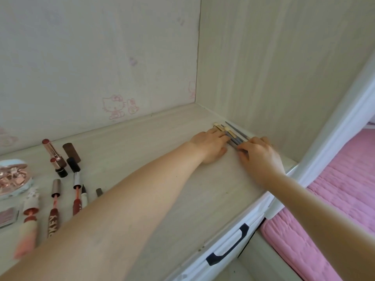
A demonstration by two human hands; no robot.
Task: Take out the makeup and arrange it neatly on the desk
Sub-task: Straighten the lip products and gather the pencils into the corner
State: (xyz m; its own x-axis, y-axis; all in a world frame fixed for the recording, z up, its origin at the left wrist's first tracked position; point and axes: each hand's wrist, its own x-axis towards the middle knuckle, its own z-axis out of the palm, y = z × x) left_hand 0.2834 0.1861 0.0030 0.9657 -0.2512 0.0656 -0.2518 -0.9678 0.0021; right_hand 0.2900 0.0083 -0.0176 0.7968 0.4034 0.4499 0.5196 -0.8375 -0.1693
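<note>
Bundle of slim grey-handled makeup brushes with pale tips (233,136): lying at the pale wood-grain tabletop's (162,138) far right corner, long axis diagonal toward it; left hand (211,146) flat alongside, right hand (259,159) fingers curled on handle ends, equally near.

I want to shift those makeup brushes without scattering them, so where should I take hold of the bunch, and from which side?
Grip the brushes around the grey handles at mid-length, coming from the open desk side. The side panel blocks the far side, and the pale tips are too soft.

Both hands (211,146) (260,159) outstretched, palms down
</note>
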